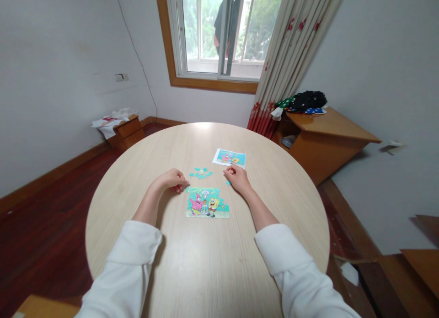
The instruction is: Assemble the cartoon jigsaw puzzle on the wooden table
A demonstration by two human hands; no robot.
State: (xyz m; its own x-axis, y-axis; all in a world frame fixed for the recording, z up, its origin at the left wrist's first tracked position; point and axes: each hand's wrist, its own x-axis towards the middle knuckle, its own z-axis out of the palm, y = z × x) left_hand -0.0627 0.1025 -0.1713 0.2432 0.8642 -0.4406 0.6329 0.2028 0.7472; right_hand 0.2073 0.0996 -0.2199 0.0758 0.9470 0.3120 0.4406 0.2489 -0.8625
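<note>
A partly assembled jigsaw puzzle (206,206) with cartoon figures lies flat on the round table; its upper right side has a stepped, uneven edge. My left hand (174,180) rests with curled fingers just off the puzzle's upper left corner, and nothing shows in it. To the upper right of the puzzle, my right hand (238,178) has thumb and fingers pinched together; whatever may be between them is too small to make out. A loose turquoise puzzle piece (228,183) lies beside that hand. Several more loose pieces (201,174) are grouped above the puzzle, between both hands.
Beyond my right hand lies a printed reference picture (219,159). The pale round table (206,267) has a curved edge. A tilted wooden desk (329,135) with clothes (307,101) stands at right, a small cabinet (128,134) at left, and a window with a curtain (288,48) behind.
</note>
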